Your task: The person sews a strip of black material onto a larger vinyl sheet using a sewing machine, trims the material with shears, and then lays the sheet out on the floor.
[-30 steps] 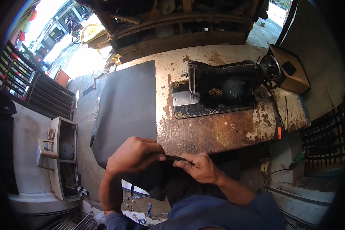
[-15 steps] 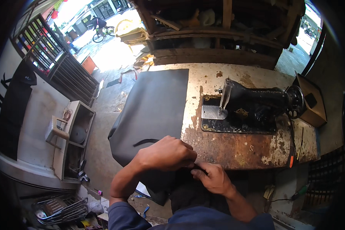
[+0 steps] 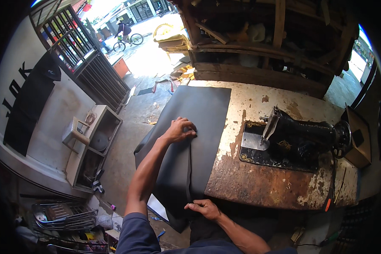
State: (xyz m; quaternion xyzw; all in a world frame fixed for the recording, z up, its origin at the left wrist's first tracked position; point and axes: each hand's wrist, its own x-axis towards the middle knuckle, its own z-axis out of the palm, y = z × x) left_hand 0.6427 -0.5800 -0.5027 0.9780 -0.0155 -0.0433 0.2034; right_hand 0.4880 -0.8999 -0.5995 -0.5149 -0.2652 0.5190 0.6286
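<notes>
A thin dark strip point(image 3: 189, 169) runs lengthwise over a large sheet of black leather-like material point(image 3: 207, 114). At its far end my left hand point(image 3: 181, 129) pinches the strip, resting just over the sheet. My right hand point(image 3: 204, 208) holds the near end between thumb and fingers at the sheet's front edge. Between the two hands the strip looks fairly straight. The sheet lies on the worn table and hangs over its left and front edges. To the right stands a black sewing machine point(image 3: 300, 131), which neither hand touches.
The worn table point(image 3: 249, 186) carries the machine, and an open cardboard box point(image 3: 357, 135) sits beyond its wheel. An orange-tipped tool point(image 3: 327, 205) lies at the right edge. Wooden shelving point(image 3: 258, 72) rises behind. At left is a white cabinet point(image 3: 84, 165). Outside, a person rides a bicycle point(image 3: 127, 41).
My left hand has moved forward over the sheet, away from my right hand, drawing the strip out lengthwise. My right hand has shifted nearer to me and left. The view has turned left.
</notes>
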